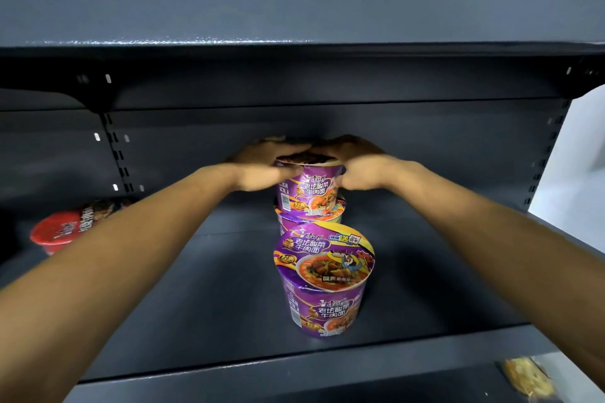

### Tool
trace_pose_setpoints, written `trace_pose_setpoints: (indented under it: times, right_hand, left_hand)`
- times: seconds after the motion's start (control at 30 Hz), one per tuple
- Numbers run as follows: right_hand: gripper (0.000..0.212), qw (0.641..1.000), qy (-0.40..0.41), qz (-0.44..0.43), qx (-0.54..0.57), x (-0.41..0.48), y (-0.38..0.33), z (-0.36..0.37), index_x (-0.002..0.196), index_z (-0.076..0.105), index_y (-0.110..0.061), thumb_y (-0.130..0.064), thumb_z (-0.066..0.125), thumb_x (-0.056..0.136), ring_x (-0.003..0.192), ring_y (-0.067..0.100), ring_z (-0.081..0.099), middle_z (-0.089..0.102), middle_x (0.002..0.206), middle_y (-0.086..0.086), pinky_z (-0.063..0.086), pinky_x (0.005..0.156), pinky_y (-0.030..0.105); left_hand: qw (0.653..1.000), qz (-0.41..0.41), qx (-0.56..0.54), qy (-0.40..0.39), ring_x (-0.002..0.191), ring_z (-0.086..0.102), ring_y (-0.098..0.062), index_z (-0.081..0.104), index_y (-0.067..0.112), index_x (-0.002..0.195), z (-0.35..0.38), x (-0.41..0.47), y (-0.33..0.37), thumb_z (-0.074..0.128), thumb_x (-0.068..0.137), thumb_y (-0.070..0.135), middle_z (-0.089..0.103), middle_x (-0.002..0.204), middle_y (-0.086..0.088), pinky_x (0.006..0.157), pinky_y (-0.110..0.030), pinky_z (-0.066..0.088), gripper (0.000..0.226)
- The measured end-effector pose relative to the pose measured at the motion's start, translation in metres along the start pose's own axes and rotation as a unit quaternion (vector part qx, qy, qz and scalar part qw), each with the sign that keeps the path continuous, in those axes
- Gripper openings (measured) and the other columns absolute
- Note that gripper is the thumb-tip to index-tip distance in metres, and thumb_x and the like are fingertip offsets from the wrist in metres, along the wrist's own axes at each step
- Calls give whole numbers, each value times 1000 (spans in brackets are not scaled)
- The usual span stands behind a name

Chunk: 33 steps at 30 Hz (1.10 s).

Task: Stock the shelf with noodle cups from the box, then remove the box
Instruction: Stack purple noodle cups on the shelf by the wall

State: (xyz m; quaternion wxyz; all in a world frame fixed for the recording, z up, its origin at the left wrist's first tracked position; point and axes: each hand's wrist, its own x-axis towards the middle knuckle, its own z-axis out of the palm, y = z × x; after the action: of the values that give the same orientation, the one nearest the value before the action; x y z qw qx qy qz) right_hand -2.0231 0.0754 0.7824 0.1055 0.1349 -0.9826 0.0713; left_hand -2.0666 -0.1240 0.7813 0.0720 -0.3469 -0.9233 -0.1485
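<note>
A purple noodle cup (309, 188) rests on top of another purple cup (307, 217) at the back of the dark shelf (196, 321). My left hand (265, 167) and my right hand (357, 167) clasp the top cup from both sides, fingers curled over its lid. A third purple cup (324, 281) stands alone in front of the stack, nearer the shelf's front edge. The box is not in view.
A red noodle cup (70, 226) lies tilted at the far left of the same shelf. An upper shelf (294, 16) hangs close above the stack. A yellowish packet (527, 376) shows on the lower level at bottom right. A white wall borders the right side.
</note>
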Motion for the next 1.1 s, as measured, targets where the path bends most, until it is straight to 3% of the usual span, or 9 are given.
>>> trace_pose_setpoints:
  times: [0.13, 0.3, 0.47, 0.77, 1.1]
  right_hand:
    - [77, 999, 26, 3, -26, 2, 2, -8, 141, 41, -27, -34, 78, 74, 124, 24, 45, 48, 138, 5, 40, 100, 31]
    - [72, 998, 55, -18, -35, 3, -1, -6, 130, 52, -21, -49, 78, 68, 120, 21, 40, 47, 128, 2, 38, 97, 30]
    - [72, 998, 38, 2, 43, 5, -2, 1, 130, 46, -23, -42, 80, 69, 117, 19, 46, 40, 132, 2, 44, 94, 31]
    - [76, 997, 21, 5, 74, 1, 0, 1, 138, 39, -22, -39, 77, 75, 120, 19, 46, 38, 138, 3, 39, 89, 22]
    - [72, 996, -18, 30, 81, 0, 6, -9, 141, 36, -25, -23, 74, 80, 124, 18, 46, 43, 142, -1, 35, 88, 21]
  left_hand:
    - [1000, 21, 3, -8, 145, 19, -19, 32, 36, 146, 1, 0, -7, 45, 98, 34, 22, 157, 6, 117, -34, 20, 50]
    - [1000, -23, -17, -8, 146, 15, -19, 32, 38, 146, -1, 2, -6, 49, 91, 55, 17, 159, 5, 117, -32, 12, 60]
    - [999, -30, -36, 9, 143, 25, -20, 33, 37, 146, 2, 1, -4, 48, 84, 65, 25, 156, 4, 115, -32, 22, 69]
    - [999, -46, -17, 8, 141, 27, -23, 35, 38, 145, 4, 3, -6, 47, 69, 82, 26, 155, 2, 115, -37, 26, 88]
    - [998, -19, 14, 63, 122, 45, -22, 50, 40, 135, 2, 1, -7, 57, 82, 63, 43, 128, -3, 96, -21, 33, 58]
